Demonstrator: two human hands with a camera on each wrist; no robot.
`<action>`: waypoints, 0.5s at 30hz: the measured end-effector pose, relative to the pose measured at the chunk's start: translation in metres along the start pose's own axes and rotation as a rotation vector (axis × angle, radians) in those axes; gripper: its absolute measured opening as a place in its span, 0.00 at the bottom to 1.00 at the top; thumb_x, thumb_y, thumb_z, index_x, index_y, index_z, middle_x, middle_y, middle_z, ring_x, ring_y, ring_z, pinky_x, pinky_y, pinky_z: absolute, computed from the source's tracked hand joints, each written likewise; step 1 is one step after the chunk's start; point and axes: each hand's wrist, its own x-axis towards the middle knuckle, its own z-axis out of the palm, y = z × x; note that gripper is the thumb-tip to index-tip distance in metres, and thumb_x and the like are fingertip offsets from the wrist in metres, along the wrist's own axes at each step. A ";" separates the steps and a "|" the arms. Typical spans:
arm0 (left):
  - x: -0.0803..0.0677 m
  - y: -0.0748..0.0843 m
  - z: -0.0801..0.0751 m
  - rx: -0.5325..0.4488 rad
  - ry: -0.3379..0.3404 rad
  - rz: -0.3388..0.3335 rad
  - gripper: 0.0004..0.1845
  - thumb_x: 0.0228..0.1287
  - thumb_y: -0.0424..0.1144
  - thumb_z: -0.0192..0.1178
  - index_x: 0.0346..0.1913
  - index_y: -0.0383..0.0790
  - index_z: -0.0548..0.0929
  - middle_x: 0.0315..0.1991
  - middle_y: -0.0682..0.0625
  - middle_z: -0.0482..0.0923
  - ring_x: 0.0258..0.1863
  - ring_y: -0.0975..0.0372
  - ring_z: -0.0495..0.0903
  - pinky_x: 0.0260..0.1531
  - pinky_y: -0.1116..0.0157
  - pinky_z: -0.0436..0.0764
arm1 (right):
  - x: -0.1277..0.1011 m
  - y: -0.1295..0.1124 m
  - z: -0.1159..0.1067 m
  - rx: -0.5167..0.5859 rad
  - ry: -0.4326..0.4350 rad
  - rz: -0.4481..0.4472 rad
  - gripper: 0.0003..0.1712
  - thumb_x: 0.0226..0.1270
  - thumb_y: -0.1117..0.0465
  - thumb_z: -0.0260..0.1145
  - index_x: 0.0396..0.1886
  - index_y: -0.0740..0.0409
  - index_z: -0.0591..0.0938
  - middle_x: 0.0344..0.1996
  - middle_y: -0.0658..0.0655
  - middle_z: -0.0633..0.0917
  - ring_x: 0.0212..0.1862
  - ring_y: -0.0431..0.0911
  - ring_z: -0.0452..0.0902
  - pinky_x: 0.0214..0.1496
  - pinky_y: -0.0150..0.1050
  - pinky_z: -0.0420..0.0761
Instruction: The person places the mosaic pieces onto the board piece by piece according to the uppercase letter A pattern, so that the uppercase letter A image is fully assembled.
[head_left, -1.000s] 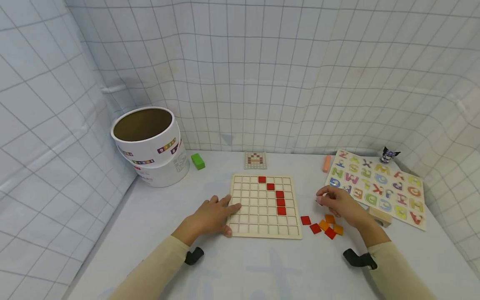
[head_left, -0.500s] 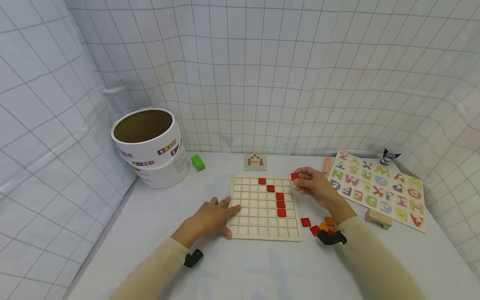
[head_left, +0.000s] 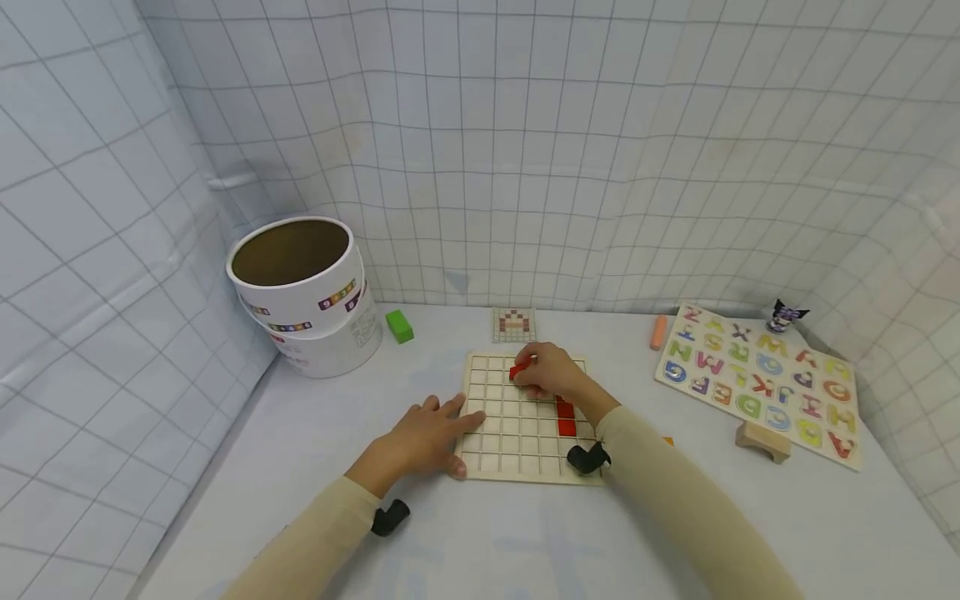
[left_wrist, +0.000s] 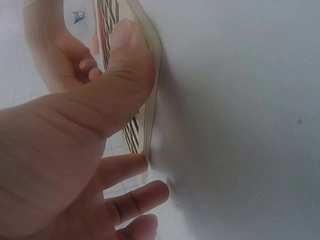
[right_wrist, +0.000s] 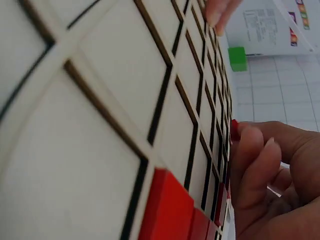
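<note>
A wooden grid board [head_left: 498, 425] lies flat in front of me. My right hand [head_left: 557, 372] pinches a red square tile [head_left: 518, 370] between thumb and fingers, over the grid's upper rows. In the right wrist view, that red tile [right_wrist: 234, 129] is right at the board's surface. Red tiles [head_left: 566, 419] sit in cells on the right side; my right hand hides others. With its fingers spread, my left hand [head_left: 423, 437] rests on the board's left edge. The left wrist view shows its thumb [left_wrist: 127, 60] on the board's edge.
Behind the board lies a small pattern card [head_left: 514, 325]. At left stand a white bucket [head_left: 330, 325] and a green block [head_left: 400, 326]. To the right are an alphabet puzzle board [head_left: 757, 379], a wooden arch block [head_left: 762, 442], an orange stick [head_left: 658, 332] and a small figurine [head_left: 785, 317].
My right hand has carried a red tile from the right of the board leftward to its upper rows. The right sleeve now covers most loose tiles. My left hand has stayed put.
</note>
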 end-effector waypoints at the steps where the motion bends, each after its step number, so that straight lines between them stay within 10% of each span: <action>1: 0.001 0.000 0.000 -0.002 0.000 0.004 0.47 0.52 0.58 0.73 0.77 0.58 0.67 0.79 0.41 0.57 0.68 0.42 0.65 0.64 0.43 0.68 | 0.001 -0.002 0.003 -0.105 0.012 -0.008 0.17 0.64 0.63 0.71 0.51 0.58 0.81 0.34 0.57 0.84 0.27 0.45 0.77 0.31 0.37 0.78; 8: 0.006 0.003 0.001 -0.018 -0.005 -0.002 0.48 0.51 0.58 0.74 0.77 0.59 0.67 0.80 0.42 0.57 0.67 0.43 0.66 0.64 0.43 0.68 | 0.003 -0.008 0.008 -0.413 0.078 -0.056 0.12 0.60 0.62 0.72 0.44 0.53 0.84 0.36 0.53 0.81 0.37 0.50 0.74 0.41 0.44 0.74; 15: 0.003 -0.002 0.000 -0.023 -0.005 -0.026 0.48 0.50 0.58 0.74 0.77 0.59 0.68 0.80 0.43 0.57 0.68 0.42 0.65 0.64 0.42 0.68 | -0.010 -0.011 -0.007 -0.090 -0.001 -0.066 0.22 0.68 0.58 0.71 0.60 0.56 0.81 0.40 0.57 0.81 0.32 0.47 0.70 0.35 0.41 0.73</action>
